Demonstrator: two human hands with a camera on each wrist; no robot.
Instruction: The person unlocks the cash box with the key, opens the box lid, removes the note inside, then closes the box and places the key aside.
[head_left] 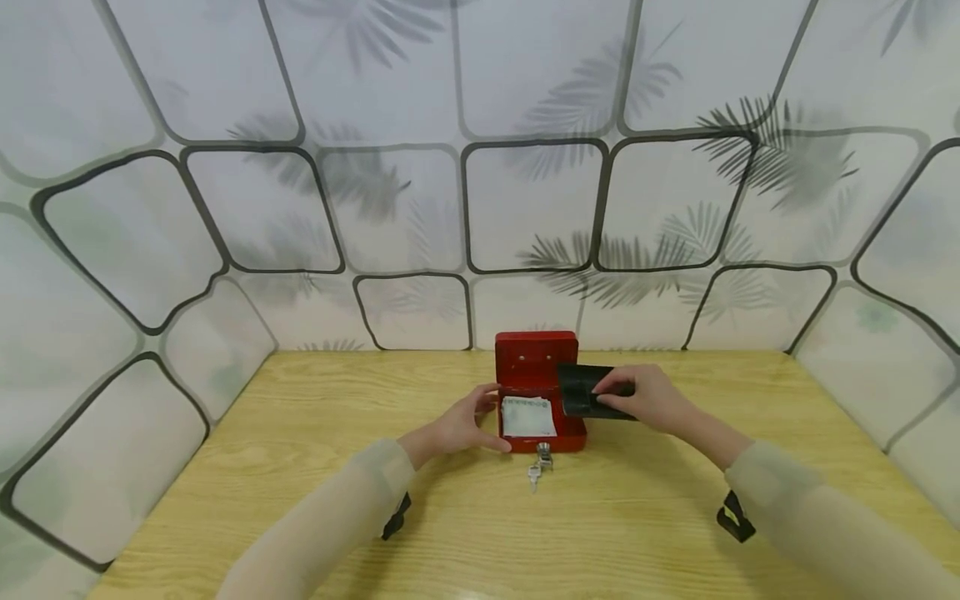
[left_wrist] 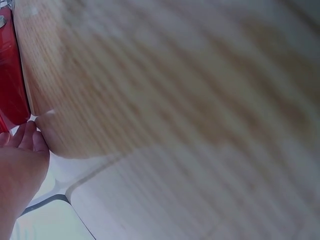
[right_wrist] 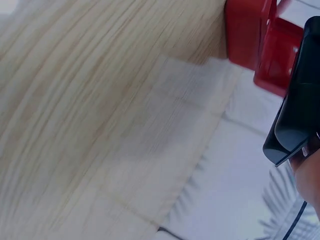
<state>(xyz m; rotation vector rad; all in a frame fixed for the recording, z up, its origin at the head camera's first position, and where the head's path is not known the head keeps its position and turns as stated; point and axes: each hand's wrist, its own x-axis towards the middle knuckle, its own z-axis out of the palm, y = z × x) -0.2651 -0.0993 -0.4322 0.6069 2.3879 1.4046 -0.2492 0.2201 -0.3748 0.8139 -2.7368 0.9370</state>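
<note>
Wallet (head_left: 579,393), black, right of centre in the head view, pinched in the right hand (head_left: 643,398), extends leftward from the fingers, apparently held up over the right part of the red cash box (head_left: 572,442). Left hand (head_left: 463,422), thumb and fingers spread wide, touches the box's left side, presumably steadying it. Lid (head_left: 536,368) stands raised, likely for access; apparent banknotes (head_left: 528,418) lie inside

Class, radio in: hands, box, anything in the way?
Left hand touching red box. Right hand holding black wallet. Box open, paper inside. Keys at front, not blocking.
</note>
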